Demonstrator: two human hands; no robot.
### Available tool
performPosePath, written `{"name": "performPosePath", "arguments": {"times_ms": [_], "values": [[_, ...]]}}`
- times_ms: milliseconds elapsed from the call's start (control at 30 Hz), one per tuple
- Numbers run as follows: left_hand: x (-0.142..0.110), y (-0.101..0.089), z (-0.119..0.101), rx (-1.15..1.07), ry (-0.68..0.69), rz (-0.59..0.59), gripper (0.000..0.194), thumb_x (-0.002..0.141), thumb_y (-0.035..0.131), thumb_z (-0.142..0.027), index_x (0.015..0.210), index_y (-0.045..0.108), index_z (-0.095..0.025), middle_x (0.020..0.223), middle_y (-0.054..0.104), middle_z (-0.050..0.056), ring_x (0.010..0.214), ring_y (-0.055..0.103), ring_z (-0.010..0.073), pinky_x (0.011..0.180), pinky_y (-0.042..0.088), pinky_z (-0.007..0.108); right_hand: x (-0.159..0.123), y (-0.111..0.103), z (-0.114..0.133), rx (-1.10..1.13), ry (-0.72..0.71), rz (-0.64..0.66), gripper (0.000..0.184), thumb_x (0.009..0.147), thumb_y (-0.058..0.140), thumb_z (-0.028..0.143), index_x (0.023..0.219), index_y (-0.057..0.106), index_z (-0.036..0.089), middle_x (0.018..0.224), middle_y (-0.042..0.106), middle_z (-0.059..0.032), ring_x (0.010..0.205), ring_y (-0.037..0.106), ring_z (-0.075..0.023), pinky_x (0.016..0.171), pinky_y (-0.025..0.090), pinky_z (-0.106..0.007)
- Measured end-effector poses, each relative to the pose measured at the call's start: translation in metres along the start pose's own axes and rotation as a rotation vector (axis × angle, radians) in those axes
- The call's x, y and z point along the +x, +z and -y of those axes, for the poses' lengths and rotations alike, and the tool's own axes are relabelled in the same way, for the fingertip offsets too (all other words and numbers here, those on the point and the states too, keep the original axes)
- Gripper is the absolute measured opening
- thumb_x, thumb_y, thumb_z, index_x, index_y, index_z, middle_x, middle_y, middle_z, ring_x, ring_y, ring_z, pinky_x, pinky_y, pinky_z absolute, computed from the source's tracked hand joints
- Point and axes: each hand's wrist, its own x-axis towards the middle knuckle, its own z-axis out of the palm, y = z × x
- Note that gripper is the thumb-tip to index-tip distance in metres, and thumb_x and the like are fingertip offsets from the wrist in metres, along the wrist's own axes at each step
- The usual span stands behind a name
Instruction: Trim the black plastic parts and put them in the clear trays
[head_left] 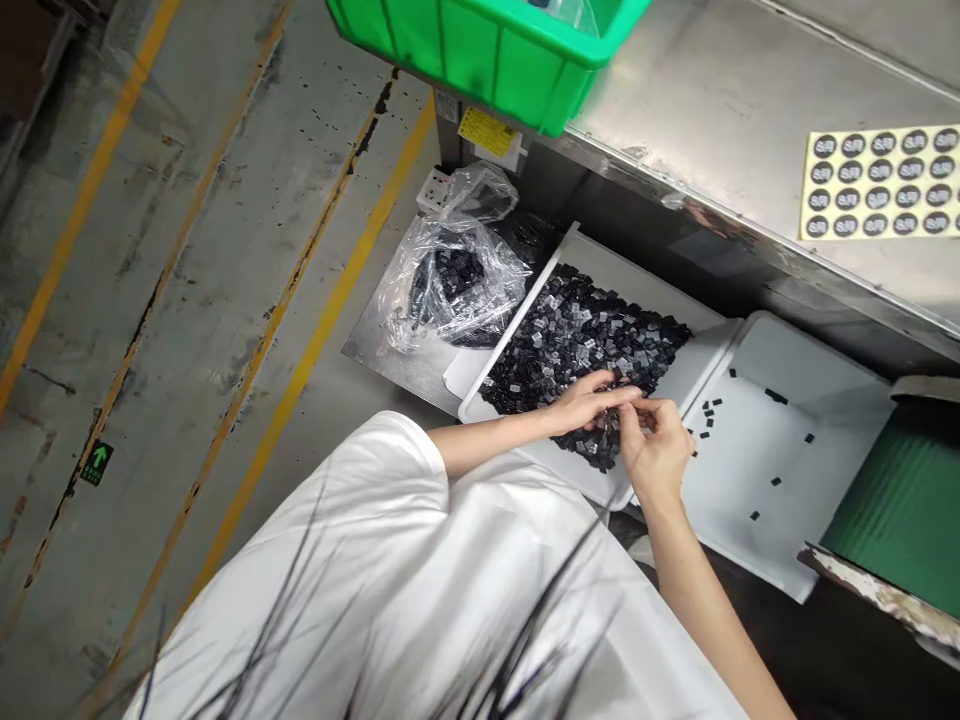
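Note:
A white tray (525, 300) holds a heap of small black plastic parts (585, 335). My left hand (589, 402) lies over the near end of the heap, fingers stretched toward my right hand. My right hand (656, 445) sits at the tray's right rim, its fingertips pinched together against the left hand's fingertips; what they hold is too small to make out. A second white tray (795, 440) to the right holds a few scattered black parts (705, 412).
A clear plastic bag (461, 265) with more black parts lies left of the trays. Above runs a steel bench (750, 90) with a green bin (487, 45) and a sheet of round stickers (881, 182). A green belt (907, 500) is at the right. Concrete floor with yellow lines on the left.

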Motion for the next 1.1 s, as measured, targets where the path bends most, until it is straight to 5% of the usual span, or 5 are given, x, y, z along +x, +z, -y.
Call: {"name": "performPosePath", "arguments": {"times_ms": [167, 467, 800, 933, 1100], "values": [[-0.003, 0.001, -0.002, -0.006, 0.042, -0.144, 0.046, 0.093, 0.073, -0.051, 0.127, 0.073, -0.021, 0.099, 0.073, 0.004, 0.079, 0.064, 0.0138, 0.071, 0.050, 0.023, -0.004, 0.011, 0.003, 0.353, 0.221, 0.060, 0.034, 0.089, 0.072, 0.056, 0.092, 0.059, 0.024, 0.080, 0.069, -0.0018, 0.063, 0.065, -0.0202, 0.063, 0.054, -0.036], [0.009, -0.009, -0.007, -0.198, -0.067, -0.018, 0.056, 0.099, 0.056, -0.067, 0.106, 0.072, -0.014, 0.070, 0.065, 0.004, 0.045, 0.045, 0.0070, 0.041, 0.019, 0.019, -0.001, 0.014, 0.004, 0.466, 0.198, -0.036, 0.031, 0.086, 0.071, 0.050, 0.085, 0.052, 0.026, 0.073, 0.059, 0.0011, 0.062, 0.053, -0.0170, 0.057, 0.046, -0.032], [0.016, -0.010, -0.008, -0.075, -0.088, 0.074, 0.065, 0.095, 0.057, -0.075, 0.105, 0.073, -0.013, 0.059, 0.058, -0.001, 0.037, 0.034, 0.0047, 0.038, 0.015, 0.021, -0.006, 0.025, -0.010, 0.586, 0.250, -0.038, 0.041, 0.085, 0.071, 0.057, 0.085, 0.045, 0.027, 0.071, 0.053, 0.0030, 0.062, 0.050, -0.0162, 0.057, 0.042, -0.030], [0.012, -0.008, -0.010, -0.022, -0.058, 0.071, 0.071, 0.096, 0.052, -0.079, 0.113, 0.075, -0.015, 0.063, 0.060, 0.003, 0.048, 0.050, 0.0111, 0.041, 0.029, 0.022, -0.005, 0.017, -0.013, 0.441, 0.200, -0.067, 0.035, 0.092, 0.065, 0.059, 0.090, 0.051, 0.027, 0.077, 0.060, -0.0001, 0.070, 0.059, -0.0196, 0.064, 0.049, -0.033], [0.005, 0.004, -0.005, 0.071, -0.002, -0.006, 0.053, 0.085, 0.081, -0.059, 0.118, 0.070, -0.020, 0.075, 0.061, -0.002, 0.057, 0.051, 0.0089, 0.048, 0.035, 0.021, -0.003, 0.005, -0.013, 0.126, -0.082, -0.035, 0.026, 0.105, 0.052, 0.046, 0.090, 0.058, 0.026, 0.084, 0.066, -0.0058, 0.075, 0.060, -0.0223, 0.073, 0.051, -0.038]]}}
